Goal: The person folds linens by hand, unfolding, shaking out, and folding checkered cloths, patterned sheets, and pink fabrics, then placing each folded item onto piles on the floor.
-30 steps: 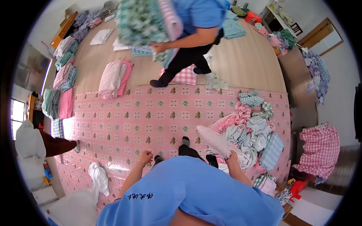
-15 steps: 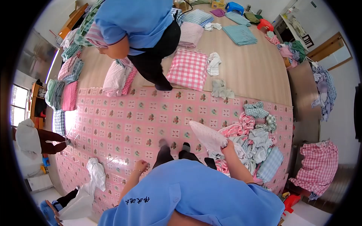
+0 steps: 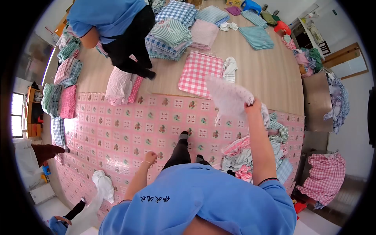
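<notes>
My right hand point(image 3: 253, 105) is closed on a pale pink cloth point(image 3: 231, 98) with small dark spots, gripping one end. The cloth hangs out in the air to the left of the hand, blurred by motion, and overlaps the near edge of a pink-and-white checked folded cloth point(image 3: 200, 73). Beyond it lies a small crumpled white cloth point(image 3: 230, 69). My left hand point(image 3: 150, 157) hangs over the pink patterned floor with its fingers loosely curled, and nothing shows in it. Below my right forearm is a heap of crumpled pink, white and green fabrics point(image 3: 239, 158).
A co-worker in a blue shirt point(image 3: 105, 15) stands ahead on the left among folded stacks point(image 3: 168, 37). Another person in brown trousers point(image 3: 46, 153) is at far left. White fabric point(image 3: 103, 186) lies at lower left. Pink checked cloth point(image 3: 324, 176) hangs at right.
My right hand has moved forward and up, swinging the pale pink cloth away from the heap. My body has stepped forward. The co-worker ahead has shifted left, uncovering folded stacks.
</notes>
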Motion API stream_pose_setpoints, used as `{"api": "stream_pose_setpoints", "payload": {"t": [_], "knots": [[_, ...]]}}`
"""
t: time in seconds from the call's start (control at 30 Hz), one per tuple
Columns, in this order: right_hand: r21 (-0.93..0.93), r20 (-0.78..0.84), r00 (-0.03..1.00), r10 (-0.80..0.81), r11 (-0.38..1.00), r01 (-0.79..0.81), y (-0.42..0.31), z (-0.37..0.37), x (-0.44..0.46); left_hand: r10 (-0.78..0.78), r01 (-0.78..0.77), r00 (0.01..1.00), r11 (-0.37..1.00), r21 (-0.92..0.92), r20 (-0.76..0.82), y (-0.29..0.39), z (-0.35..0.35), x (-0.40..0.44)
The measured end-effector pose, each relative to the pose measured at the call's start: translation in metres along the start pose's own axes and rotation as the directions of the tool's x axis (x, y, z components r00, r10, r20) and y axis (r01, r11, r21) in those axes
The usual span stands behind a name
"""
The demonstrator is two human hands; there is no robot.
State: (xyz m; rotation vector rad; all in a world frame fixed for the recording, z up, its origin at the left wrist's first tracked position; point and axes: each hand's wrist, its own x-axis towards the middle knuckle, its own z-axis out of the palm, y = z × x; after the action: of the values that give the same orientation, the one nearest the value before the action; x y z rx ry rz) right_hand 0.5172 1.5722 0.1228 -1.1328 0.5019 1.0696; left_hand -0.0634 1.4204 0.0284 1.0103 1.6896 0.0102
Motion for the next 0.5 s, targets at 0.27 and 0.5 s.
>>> {"api": "stream_pose_setpoints", "payload": {"t": [0.27, 0.5], "knots": [[0.028, 0.141, 0.99, -0.004, 1.0, 0.0, 0.077, 0.121, 0.021, 0.045, -0.044, 0.999, 0.997, -0.068, 0.007, 0.082, -0.051, 0.076], [-0.647, 0.525, 0.631, 0.571, 0.749, -0.139, 0.234, 0.024, -0.037, -0.022, 0.002, 0.991, 0.99, 0.144, 0.134, 0.044, -0.034, 0.091]]}}
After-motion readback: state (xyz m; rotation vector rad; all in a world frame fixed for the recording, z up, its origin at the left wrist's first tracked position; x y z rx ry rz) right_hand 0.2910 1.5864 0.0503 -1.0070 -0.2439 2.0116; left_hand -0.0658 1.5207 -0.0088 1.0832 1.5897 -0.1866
